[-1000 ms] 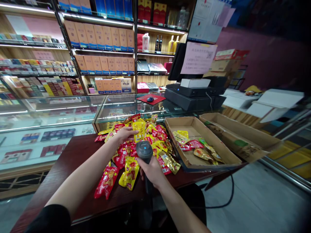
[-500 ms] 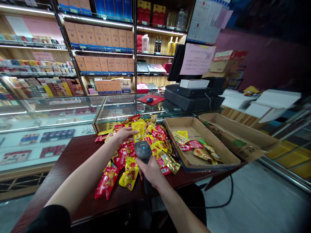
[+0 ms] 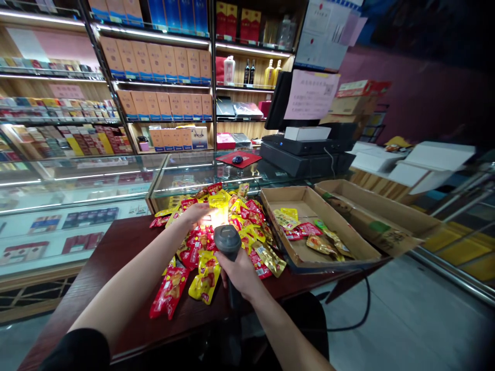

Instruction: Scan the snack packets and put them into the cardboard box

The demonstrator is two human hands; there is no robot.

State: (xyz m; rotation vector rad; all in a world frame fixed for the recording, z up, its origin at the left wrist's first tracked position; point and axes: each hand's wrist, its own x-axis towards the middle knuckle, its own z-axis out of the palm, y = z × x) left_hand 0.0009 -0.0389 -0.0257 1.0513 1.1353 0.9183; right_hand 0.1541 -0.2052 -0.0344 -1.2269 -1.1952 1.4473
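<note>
My right hand (image 3: 240, 273) is wrapped round the handle of a dark handheld scanner (image 3: 227, 240). Bright light from the scanner falls on a yellow packet (image 3: 219, 202), which my left hand (image 3: 199, 214) holds by its left side, just beyond the scanner's head. Beneath both hands lies a heap of red and yellow snack packets (image 3: 191, 252) on the dark red table (image 3: 112, 268). Nearest to me are a red packet (image 3: 170, 291) and a yellow packet (image 3: 204, 281). Glare hides part of the held packet and my left fingertips.
An open cardboard box (image 3: 305, 193) with several packets stands right of the heap, beside another open box (image 3: 386, 221). Behind are a glass counter (image 3: 185, 175), a mouse (image 3: 237, 159) on a red mat, and a black monitor (image 3: 277, 103). Stocked shelves line the back.
The scanner's light has come on and now glows over the yellow packet and my left fingers. The blue mark on the scanner's head no longer shows. Both hands stay nearly where they were.
</note>
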